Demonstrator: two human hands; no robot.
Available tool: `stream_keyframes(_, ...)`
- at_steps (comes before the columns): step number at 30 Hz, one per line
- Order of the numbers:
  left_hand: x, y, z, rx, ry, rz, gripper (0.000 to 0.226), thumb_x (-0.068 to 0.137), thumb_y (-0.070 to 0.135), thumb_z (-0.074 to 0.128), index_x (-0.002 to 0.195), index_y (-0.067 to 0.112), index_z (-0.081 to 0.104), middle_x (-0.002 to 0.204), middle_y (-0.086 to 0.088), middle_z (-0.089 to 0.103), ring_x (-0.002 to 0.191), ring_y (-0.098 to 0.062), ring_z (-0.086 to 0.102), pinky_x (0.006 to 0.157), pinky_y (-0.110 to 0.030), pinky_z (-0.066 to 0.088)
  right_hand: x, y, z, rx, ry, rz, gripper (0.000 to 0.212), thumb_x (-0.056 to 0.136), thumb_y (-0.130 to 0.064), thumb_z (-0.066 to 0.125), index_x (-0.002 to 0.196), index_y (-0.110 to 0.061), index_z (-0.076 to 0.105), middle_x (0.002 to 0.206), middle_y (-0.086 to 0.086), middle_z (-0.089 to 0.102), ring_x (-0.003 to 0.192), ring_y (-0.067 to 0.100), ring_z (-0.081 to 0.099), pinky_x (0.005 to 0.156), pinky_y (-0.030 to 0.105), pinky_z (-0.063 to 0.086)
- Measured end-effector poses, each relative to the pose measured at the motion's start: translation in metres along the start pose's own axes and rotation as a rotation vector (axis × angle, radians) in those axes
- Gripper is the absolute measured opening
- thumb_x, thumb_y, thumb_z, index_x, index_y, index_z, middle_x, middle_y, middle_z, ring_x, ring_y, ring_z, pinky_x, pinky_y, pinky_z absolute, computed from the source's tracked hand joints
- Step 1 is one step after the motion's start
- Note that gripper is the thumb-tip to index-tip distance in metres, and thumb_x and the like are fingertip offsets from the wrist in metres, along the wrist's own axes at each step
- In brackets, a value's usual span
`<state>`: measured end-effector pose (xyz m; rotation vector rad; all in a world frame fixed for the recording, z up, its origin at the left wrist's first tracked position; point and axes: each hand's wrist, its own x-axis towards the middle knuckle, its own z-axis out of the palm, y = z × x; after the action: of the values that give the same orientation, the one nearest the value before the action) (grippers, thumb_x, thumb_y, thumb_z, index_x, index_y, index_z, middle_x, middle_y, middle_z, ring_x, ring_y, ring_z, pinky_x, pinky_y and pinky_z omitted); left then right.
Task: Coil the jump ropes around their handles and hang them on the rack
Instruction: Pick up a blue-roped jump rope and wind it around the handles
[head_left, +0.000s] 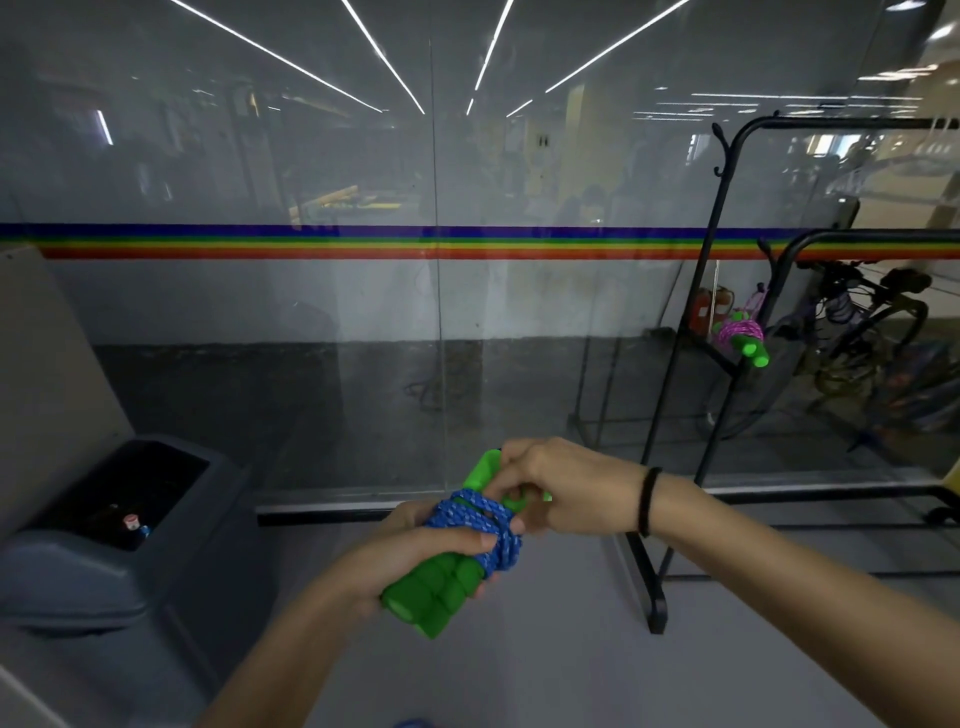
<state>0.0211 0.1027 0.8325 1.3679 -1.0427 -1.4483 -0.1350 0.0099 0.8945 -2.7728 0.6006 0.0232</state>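
A blue jump rope (480, 525) is wound several times around its two green handles (441, 587), held together low in the middle of the view. My left hand (415, 545) grips the handles from below, thumb pressing on the coils. My right hand (550, 488) pinches the rope at the upper end of the handles. A black rack (711, 291) stands to the right. On one of its hooks hangs a pink jump rope (737, 330), coiled around green handles.
A grey bin (119, 525) with an open top stands at the left. A glass wall with a rainbow stripe (363, 241) runs straight ahead. Bicycles (857, 332) lean behind the rack. The rack's foot (655, 605) rests on the pale floor at my right.
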Motion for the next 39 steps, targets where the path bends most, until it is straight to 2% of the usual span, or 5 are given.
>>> stream_keyframes(12, -0.007, 0.007, -0.006, 0.452, -0.072, 0.078, 0.051, 0.064, 0.021, 0.082, 0.108, 0.009, 0.061, 0.103, -0.013, 0.071, 0.090, -0.020, 0.068, 0.087, -0.038, 0.055, -0.011, -0.018, 0.019, -0.376, 0.041, -0.023, 0.027, 0.083, -0.040, 0.058, 0.090, -0.015, 0.057, 0.100, 0.004, 0.063, 0.093, 0.029, 0.059, 0.067, 0.033, 0.039)
stream_keyframes(25, -0.021, 0.017, 0.000, 0.390, -0.065, 0.115, 0.021, 0.073, 0.015, 0.077, 0.091, 0.010, 0.069, 0.077, 0.000, 0.074, 0.062, -0.012, 0.067, 0.056, -0.024, 0.052, -0.018, -0.010, 0.001, 0.011, 0.023, -0.094, 0.013, 0.082, -0.019, 0.063, 0.094, -0.018, 0.069, 0.074, -0.012, 0.049, 0.058, 0.001, 0.044, 0.058, 0.010, 0.031)
stream_keyframes(29, -0.020, 0.018, 0.002, 0.380, -0.062, 0.114, 0.026, 0.072, 0.016, 0.078, 0.094, 0.008, 0.069, 0.078, -0.002, 0.074, 0.065, -0.016, 0.068, 0.058, -0.027, 0.053, -0.021, -0.012, 0.003, -0.061, 0.088, -0.096, 0.009, 0.077, -0.021, 0.062, 0.085, -0.020, 0.066, 0.073, -0.010, 0.052, 0.060, 0.008, 0.045, 0.061, 0.026, 0.040)
stream_keyframes(33, -0.018, 0.017, 0.003, 0.381, -0.037, 0.101, 0.030, 0.068, 0.016, 0.081, 0.092, 0.004, 0.068, 0.079, -0.006, 0.074, 0.068, -0.020, 0.067, 0.060, -0.029, 0.054, -0.023, -0.015, 0.006, -0.162, 0.094, -0.053, 0.010, 0.075, -0.028, 0.060, 0.084, -0.024, 0.062, 0.075, -0.008, 0.055, 0.060, 0.008, 0.043, 0.054, 0.017, 0.032)
stream_keyframes(39, -0.013, 0.010, 0.008, 0.309, 0.060, 0.076, 0.029, 0.066, 0.010, 0.082, 0.090, 0.002, 0.068, 0.078, -0.012, 0.072, 0.060, -0.017, 0.063, 0.056, -0.026, 0.051, -0.018, -0.019, 0.022, -0.343, 0.160, -0.020, 0.030, 0.080, -0.040, 0.055, 0.088, -0.011, 0.056, 0.097, 0.007, 0.063, 0.092, 0.030, 0.058, 0.079, 0.038, 0.042)
